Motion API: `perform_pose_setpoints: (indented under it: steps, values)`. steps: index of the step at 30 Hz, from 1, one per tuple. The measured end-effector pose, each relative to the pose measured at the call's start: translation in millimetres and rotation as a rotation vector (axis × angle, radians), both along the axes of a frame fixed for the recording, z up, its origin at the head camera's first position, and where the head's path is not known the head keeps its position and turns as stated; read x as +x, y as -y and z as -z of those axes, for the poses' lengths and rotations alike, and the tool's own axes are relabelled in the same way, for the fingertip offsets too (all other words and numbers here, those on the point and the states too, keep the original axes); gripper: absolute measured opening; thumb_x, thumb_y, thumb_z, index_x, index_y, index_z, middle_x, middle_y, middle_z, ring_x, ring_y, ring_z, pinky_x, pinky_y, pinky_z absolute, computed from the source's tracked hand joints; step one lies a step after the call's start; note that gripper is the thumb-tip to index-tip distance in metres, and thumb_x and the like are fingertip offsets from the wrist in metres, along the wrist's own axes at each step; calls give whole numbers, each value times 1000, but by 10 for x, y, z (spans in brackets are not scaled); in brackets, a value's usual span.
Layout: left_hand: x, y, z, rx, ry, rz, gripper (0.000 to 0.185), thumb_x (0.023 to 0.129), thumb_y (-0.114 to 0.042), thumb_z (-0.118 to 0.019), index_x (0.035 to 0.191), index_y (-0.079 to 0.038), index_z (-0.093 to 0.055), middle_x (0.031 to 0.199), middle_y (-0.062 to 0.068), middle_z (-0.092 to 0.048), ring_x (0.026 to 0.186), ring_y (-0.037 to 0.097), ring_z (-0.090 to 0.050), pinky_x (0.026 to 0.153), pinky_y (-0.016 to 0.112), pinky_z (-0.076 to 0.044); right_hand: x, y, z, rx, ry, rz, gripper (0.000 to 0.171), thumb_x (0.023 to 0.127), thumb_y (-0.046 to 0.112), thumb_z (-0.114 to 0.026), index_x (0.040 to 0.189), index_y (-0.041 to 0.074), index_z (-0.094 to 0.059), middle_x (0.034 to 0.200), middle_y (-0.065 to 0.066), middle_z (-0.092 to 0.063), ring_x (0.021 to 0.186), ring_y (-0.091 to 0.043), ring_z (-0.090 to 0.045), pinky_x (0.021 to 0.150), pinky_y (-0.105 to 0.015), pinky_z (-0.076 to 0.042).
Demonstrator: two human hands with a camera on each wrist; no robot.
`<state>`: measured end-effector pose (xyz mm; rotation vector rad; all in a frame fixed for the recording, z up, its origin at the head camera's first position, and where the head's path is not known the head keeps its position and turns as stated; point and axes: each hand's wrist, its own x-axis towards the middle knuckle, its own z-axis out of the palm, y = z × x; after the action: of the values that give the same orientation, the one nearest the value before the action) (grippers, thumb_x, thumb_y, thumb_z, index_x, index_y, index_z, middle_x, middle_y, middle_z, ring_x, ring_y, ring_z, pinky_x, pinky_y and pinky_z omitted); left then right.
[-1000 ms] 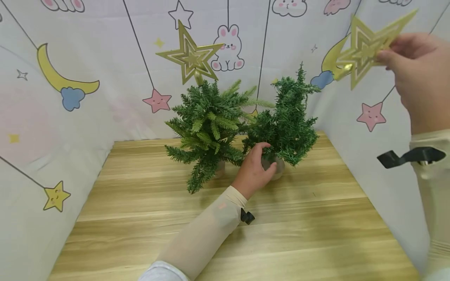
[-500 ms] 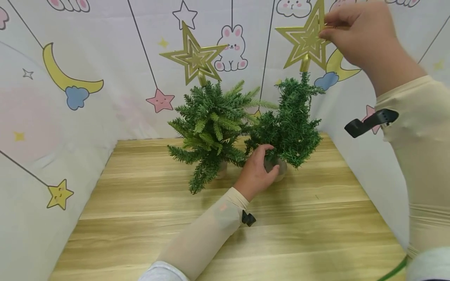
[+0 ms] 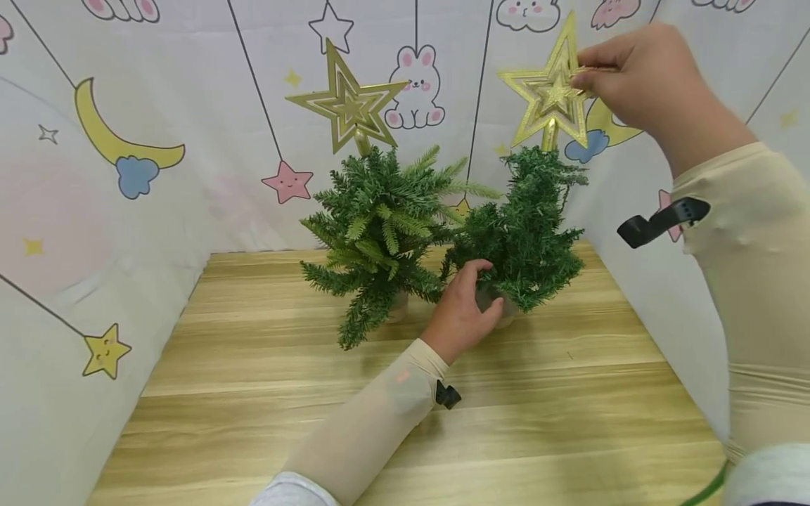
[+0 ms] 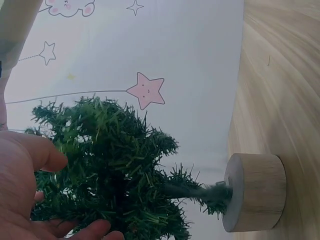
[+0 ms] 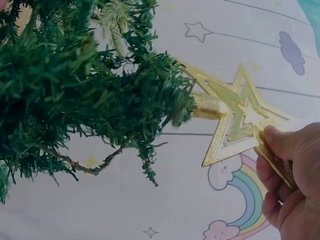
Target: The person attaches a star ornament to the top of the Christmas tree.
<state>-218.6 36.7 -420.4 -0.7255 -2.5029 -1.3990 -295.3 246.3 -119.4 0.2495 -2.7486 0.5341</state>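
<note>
**Quick count of what's on the table**

Two mini artificial Christmas trees (image 3: 380, 232) (image 3: 519, 232), two gold star toppers (image 3: 346, 98) (image 3: 549, 88), one each. One round wooden base (image 4: 255, 192) shows clearly. Two hands (image 3: 460, 309) (image 3: 645, 77) working.

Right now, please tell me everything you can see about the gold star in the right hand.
The gold star is a glittery topper of nested five-pointed outlines, plastic by its look, with a short gold stem below. It stands upright on the tip of the right tree, its stem meeting the top branches. The right hand pinches its right point. It is not the other star, on the left tree.
</note>
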Motion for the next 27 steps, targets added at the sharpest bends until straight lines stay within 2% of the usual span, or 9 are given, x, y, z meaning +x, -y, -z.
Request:
perform_pose_setpoints:
  steps: [4,9,16,20,27]
  values:
    - [-5,2,18,-1,20,-4,61,94,-30,-66,145,-22,-35,136,0,-51,120,19,-55,91,39,-52,-4,-6,21,-5,-26,1,49,99,46,-51,139,18,-56,127,-13,-64,50,-13,-46,42,-23,-34]
    - [-8,0,46,-1,6,-6,61,93,-28,-67,145,-20,-36,138,-1,-49,126,24,-52,96,42,-50,-12,9,56,-36,-52,-8,47,98,44,-53,137,18,-58,127,-12,-63,48,-12,-45,42,-22,-33]
    - [-10,-4,20,2,23,-6,61,94,-28,-66,146,-22,-35,140,-1,-48,126,23,-52,96,42,-50,-55,-35,115,-33,-91,-24,48,98,46,-51,138,21,-56,129,-11,-63,51,-12,-45,42,-20,-33]
    - [-15,-10,16,-8,31,0,62,94,-29,-66,146,-20,-36,141,-1,-48,127,21,-51,97,41,-49,-60,-57,137,-5,-145,-31,45,100,44,-50,136,20,-58,131,-10,-62,68,-14,-49,48,-20,-35]
    - [-3,-18,19,-15,44,11,63,94,-31,-65,148,-19,-34,143,0,-47,128,23,-51,97,41,-49,-69,-84,178,73,-200,-54,43,104,38,-44,138,16,-58,131,-11,-61,113,-26,-51,75,-26,-42]
